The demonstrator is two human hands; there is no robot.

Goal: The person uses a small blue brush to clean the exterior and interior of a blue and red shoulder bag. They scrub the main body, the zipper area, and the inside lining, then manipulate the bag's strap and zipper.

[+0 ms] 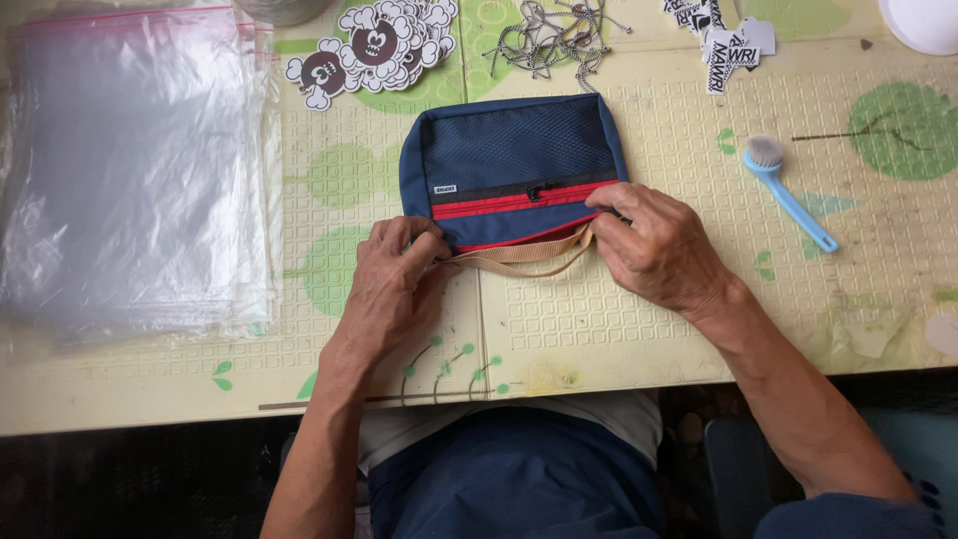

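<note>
The tabletop was covered by a pale embossed mat printed with green circles and leaves. On its left side lay a thick stack of clear bags with red seal strips along the top.

At the centre, just beyond the person's hands, lay a navy pouch with a mesh front panel, a zip and red trim, flat on the mat. A tan strap ran along its near edge.

The left hand was curled closed at the pouch's near left corner, pinching the strap end there. The right hand rested at the near right corner, fingers bent and closed on the strap and the pouch's edge.

Behind the pouch sat a pile of round dark stickers with white scalloped borders, and beside them a tangle of ball chains. Further right lay black-and-white labels. A light-blue brush lay on the mat to the right of the pouch, well apart from it. A white round rim showed at the far right corner.
</note>
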